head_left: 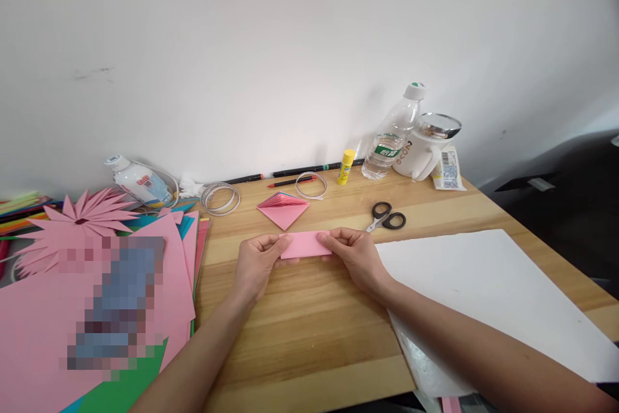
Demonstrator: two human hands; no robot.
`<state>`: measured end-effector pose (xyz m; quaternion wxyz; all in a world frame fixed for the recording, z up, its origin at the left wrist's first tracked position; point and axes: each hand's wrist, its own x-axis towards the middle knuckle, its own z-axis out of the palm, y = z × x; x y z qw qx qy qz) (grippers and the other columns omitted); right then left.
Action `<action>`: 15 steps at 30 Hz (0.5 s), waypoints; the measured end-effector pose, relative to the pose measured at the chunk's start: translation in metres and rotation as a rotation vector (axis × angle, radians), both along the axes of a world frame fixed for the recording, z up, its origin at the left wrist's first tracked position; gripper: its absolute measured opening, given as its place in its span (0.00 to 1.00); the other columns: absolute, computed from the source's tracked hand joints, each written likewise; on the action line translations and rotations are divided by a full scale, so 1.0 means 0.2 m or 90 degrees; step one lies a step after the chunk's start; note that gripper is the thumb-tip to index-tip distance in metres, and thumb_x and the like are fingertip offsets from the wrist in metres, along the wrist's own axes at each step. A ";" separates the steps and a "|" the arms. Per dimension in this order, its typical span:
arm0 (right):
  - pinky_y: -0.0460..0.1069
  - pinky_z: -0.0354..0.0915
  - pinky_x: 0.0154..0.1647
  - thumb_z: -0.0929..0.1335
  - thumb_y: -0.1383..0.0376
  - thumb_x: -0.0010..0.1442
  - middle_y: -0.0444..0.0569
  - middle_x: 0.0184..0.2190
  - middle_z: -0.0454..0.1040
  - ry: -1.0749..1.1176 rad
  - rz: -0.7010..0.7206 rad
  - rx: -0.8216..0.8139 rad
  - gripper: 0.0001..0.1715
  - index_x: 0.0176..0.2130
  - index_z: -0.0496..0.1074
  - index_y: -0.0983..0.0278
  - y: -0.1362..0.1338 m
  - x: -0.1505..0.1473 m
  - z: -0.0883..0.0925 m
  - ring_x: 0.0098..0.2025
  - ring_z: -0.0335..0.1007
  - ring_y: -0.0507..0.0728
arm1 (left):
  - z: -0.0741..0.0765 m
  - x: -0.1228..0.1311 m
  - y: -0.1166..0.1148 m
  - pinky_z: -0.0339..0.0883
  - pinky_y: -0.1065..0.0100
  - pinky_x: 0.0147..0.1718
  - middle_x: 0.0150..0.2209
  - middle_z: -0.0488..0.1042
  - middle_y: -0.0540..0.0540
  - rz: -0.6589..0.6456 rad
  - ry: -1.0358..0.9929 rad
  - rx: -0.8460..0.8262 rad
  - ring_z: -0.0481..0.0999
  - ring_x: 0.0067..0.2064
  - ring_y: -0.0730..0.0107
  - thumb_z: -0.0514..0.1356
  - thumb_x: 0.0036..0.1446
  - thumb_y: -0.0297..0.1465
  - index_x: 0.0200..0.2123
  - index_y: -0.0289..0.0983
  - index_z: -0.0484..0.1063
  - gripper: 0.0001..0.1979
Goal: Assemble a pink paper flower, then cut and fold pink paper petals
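Observation:
A small pink rectangle of folded paper [304, 245] is stretched level between my two hands, above the wooden table. My left hand [261, 258] pinches its left end, thumb on top and fingers beneath. At the other end my right hand [355, 257] grips it the same way. Just beyond lies a stack of folded pink paper pieces [284, 212], its point toward me. Black-handled scissors [382, 218] rest close behind my right hand, their blades partly hidden.
Pink paper sheets [29, 342] and a spiky pink paper flower [82, 220] fill the left side. White paper [464, 297] lies right. Along the wall stand a glue stick [345, 167], a water bottle [387, 142], a mug [423, 152], and a tape roll [220, 199].

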<state>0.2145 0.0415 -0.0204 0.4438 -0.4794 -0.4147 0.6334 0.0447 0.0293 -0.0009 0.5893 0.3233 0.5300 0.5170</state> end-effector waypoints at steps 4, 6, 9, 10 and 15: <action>0.44 0.57 0.22 0.73 0.54 0.42 0.44 0.19 0.71 0.006 0.000 -0.003 0.19 0.23 0.71 0.67 0.00 -0.01 0.01 0.21 0.62 0.49 | -0.01 -0.01 0.00 0.74 0.68 0.25 0.26 0.77 0.45 -0.002 0.000 0.001 0.74 0.29 0.69 0.69 0.36 0.36 0.25 0.30 0.77 0.14; 0.43 0.57 0.22 0.73 0.54 0.41 0.44 0.19 0.71 0.006 0.000 -0.003 0.19 0.23 0.71 0.67 0.00 -0.01 0.01 0.21 0.62 0.49 | -0.01 -0.01 0.00 0.74 0.69 0.25 0.26 0.77 0.45 -0.007 0.003 0.005 0.74 0.29 0.68 0.68 0.36 0.37 0.25 0.31 0.77 0.15; 0.44 0.57 0.21 0.73 0.52 0.41 0.44 0.18 0.70 -0.002 0.000 0.000 0.19 0.22 0.70 0.66 0.00 0.00 0.01 0.21 0.61 0.49 | -0.02 -0.01 0.00 0.73 0.69 0.25 0.27 0.77 0.45 -0.015 0.020 0.008 0.75 0.30 0.67 0.68 0.37 0.36 0.26 0.31 0.77 0.14; 0.44 0.57 0.21 0.73 0.52 0.41 0.44 0.18 0.70 -0.007 0.000 0.002 0.20 0.21 0.70 0.66 0.00 0.00 0.01 0.21 0.61 0.49 | -0.02 -0.01 0.00 0.73 0.69 0.25 0.27 0.77 0.45 -0.018 0.025 0.008 0.75 0.30 0.66 0.68 0.37 0.36 0.26 0.31 0.77 0.14; 0.44 0.56 0.20 0.73 0.51 0.41 0.44 0.18 0.69 -0.022 -0.001 0.003 0.21 0.21 0.70 0.67 0.00 0.00 0.01 0.20 0.60 0.49 | -0.02 -0.02 0.00 0.73 0.69 0.25 0.28 0.78 0.44 -0.041 0.031 0.006 0.76 0.30 0.65 0.68 0.36 0.35 0.27 0.31 0.76 0.15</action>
